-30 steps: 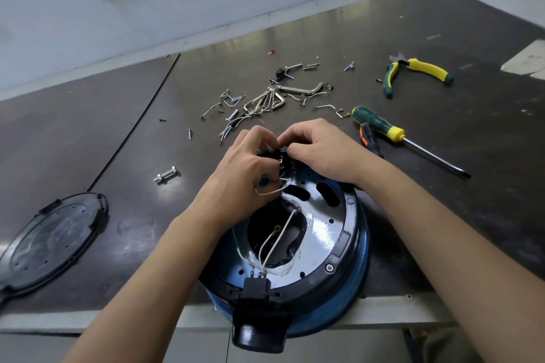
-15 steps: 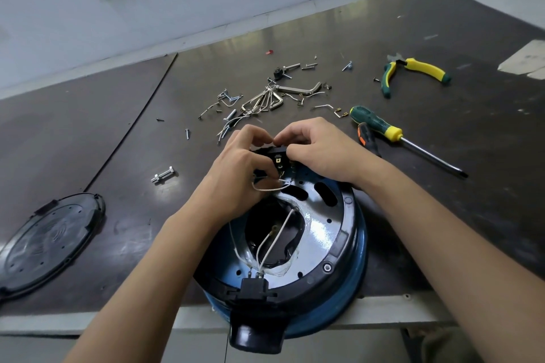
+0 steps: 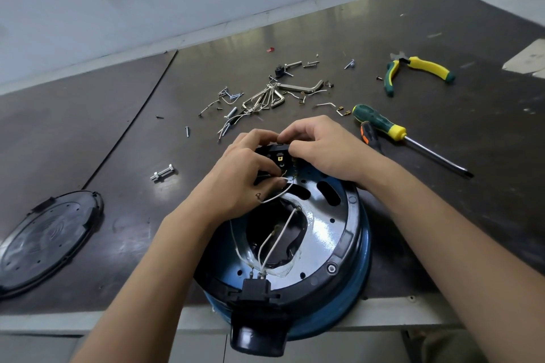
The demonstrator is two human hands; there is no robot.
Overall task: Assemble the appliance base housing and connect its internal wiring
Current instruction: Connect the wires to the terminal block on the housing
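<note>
— Where are your fingers?
— Curled tight. My left hand (image 3: pixel 239 174) and right hand (image 3: pixel 321 150) both pinch the terminal block (image 3: pixel 275 153); 1 white wire (image 3: pixel 275 196) loops across my left thumb.
— And the housing?
— The base housing (image 3: pixel 333 233) sits under them, overhanging the worktop's (image 3: pixel 124 215) near edge.

Left hand (image 3: pixel 236 175) and right hand (image 3: pixel 323 153) grip the black connector (image 3: pixel 275 153) on the housing (image 3: pixel 334 234).
</note>
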